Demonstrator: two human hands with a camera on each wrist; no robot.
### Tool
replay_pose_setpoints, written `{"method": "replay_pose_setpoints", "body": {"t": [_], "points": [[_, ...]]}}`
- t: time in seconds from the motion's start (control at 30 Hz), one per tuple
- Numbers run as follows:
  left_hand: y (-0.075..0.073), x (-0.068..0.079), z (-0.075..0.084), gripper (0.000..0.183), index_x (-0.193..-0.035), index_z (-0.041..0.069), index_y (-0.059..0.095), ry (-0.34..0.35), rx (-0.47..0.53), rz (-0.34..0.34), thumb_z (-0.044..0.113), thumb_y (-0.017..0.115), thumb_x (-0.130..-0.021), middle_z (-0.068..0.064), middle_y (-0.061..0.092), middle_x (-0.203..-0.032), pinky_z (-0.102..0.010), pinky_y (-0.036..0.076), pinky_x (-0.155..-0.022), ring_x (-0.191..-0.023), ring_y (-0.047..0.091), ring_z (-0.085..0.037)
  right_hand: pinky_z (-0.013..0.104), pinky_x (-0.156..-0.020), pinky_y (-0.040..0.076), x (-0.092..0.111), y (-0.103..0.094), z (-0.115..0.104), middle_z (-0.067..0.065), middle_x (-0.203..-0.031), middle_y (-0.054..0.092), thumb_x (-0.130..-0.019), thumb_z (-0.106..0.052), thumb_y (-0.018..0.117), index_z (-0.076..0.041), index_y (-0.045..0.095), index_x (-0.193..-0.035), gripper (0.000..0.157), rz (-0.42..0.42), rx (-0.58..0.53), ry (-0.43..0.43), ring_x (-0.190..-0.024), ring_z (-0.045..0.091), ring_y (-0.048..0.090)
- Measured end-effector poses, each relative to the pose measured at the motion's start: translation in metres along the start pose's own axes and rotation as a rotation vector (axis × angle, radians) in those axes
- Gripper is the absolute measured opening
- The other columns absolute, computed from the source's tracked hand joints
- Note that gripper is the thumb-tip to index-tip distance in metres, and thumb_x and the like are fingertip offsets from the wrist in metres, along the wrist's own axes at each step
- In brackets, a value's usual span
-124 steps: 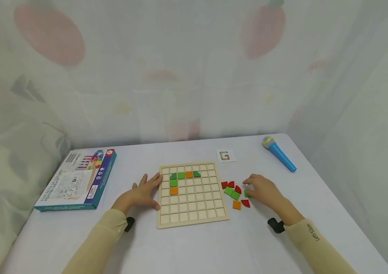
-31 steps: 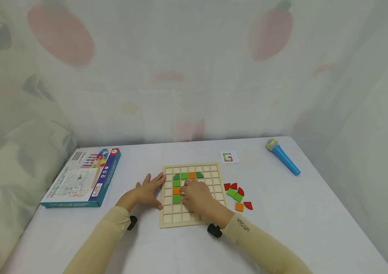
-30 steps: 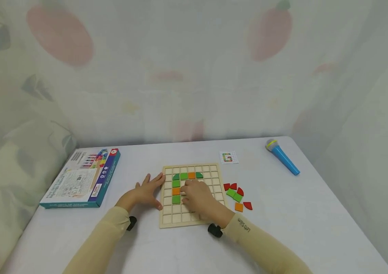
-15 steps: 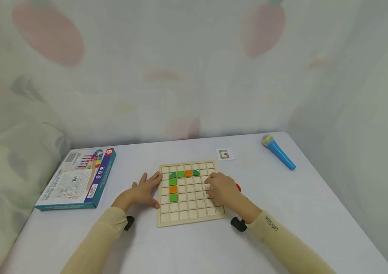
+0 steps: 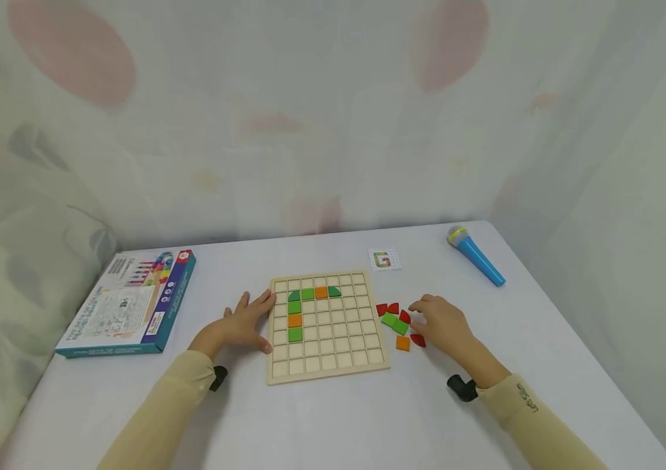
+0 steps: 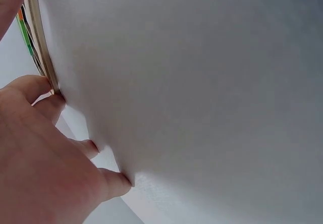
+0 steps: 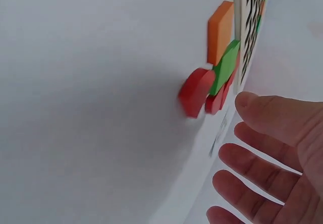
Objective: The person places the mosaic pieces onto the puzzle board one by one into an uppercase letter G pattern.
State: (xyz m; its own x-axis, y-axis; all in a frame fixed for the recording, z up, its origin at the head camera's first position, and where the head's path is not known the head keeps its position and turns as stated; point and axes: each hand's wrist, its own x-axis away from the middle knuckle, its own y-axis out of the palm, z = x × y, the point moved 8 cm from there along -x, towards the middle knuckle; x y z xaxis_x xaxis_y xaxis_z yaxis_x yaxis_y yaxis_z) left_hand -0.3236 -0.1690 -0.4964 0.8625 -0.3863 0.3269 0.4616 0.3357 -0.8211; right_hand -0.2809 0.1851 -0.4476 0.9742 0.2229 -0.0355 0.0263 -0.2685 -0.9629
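A wooden grid board (image 5: 327, 326) lies mid-table with green and orange tiles set in its upper left cells, among them a green square tile (image 5: 295, 334) at the lower end of the column. My left hand (image 5: 241, 326) rests with fingers spread at the board's left edge; fingertips touch the frame in the left wrist view. My right hand (image 5: 441, 323) hovers by the loose tiles right of the board, its fingers relaxed and holding nothing. Closest to it are red quarter-round tiles (image 7: 197, 92), green square tiles (image 5: 400, 328) and an orange square tile (image 5: 403, 343).
A small pattern card (image 5: 384, 259) with a coloured G lies behind the board. A blue toy microphone (image 5: 480, 259) is at the back right. On the left lies a flat game box (image 5: 127, 303). A patterned cloth hangs behind the table.
A green square tile was added below the orange one on the board. My right hand then moved off the board rightward to the loose tiles. My left hand stays at the board's edge.
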Motion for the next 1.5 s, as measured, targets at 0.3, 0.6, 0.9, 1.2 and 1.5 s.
{"method": "replay_pose_setpoints", "body": {"t": [0.3,0.6,0.9,1.2,1.5], "points": [[-0.001,-0.002,-0.002,0.115,-0.149,0.017,0.014,0.013,-0.017,-0.006,0.038,0.083,-0.060,-0.005,0.002,-0.156,-0.073,-0.003,-0.096,-0.136,-0.012,-0.044,0.039,-0.073,0.053,0.012,0.003,0.017,0.005,-0.096,0.063,-0.077,-0.020,0.073,-0.007,0.068,-0.105,0.030,-0.003,-0.031,0.004,-0.088,0.022,0.058],[0.001,-0.002,-0.003,0.115,-0.149,0.017,0.014,0.001,-0.010,-0.004,0.038,0.083,-0.059,-0.004,0.002,-0.156,-0.073,-0.003,-0.096,-0.136,-0.012,-0.044,0.037,-0.077,0.053,0.017,0.015,0.017,0.000,-0.094,0.063,-0.077,-0.020,0.074,-0.011,0.070,-0.102,0.027,-0.087,-0.075,0.024,-0.088,0.018,0.057],[0.000,0.001,0.001,0.116,-0.149,0.014,0.015,0.007,0.007,-0.006,0.038,0.084,-0.058,-0.007,0.003,-0.155,-0.073,-0.004,-0.096,-0.136,-0.011,-0.045,0.034,-0.079,0.052,0.020,0.017,0.004,-0.002,-0.091,0.063,-0.077,-0.017,0.075,-0.011,0.072,-0.099,0.023,-0.108,-0.073,-0.065,-0.084,0.015,0.056],[-0.002,0.000,0.000,0.116,-0.149,0.014,0.015,0.008,0.004,-0.002,0.039,0.083,-0.058,-0.007,0.004,-0.155,-0.074,-0.004,-0.095,-0.136,-0.011,-0.045,0.035,-0.080,0.052,0.022,0.020,0.001,0.001,-0.098,0.063,-0.076,-0.014,0.075,-0.010,0.072,-0.101,0.026,-0.125,-0.024,-0.075,-0.088,0.017,0.057],[0.000,-0.002,-0.002,0.116,-0.149,0.016,0.016,-0.007,-0.001,0.000,0.040,0.083,-0.058,-0.005,0.003,-0.156,-0.073,-0.003,-0.096,-0.136,-0.011,-0.044,0.032,-0.077,0.053,0.022,0.018,-0.001,0.000,-0.091,0.063,-0.075,-0.017,0.076,-0.010,0.072,-0.099,0.025,-0.119,-0.024,-0.057,-0.080,0.014,0.055]]}}
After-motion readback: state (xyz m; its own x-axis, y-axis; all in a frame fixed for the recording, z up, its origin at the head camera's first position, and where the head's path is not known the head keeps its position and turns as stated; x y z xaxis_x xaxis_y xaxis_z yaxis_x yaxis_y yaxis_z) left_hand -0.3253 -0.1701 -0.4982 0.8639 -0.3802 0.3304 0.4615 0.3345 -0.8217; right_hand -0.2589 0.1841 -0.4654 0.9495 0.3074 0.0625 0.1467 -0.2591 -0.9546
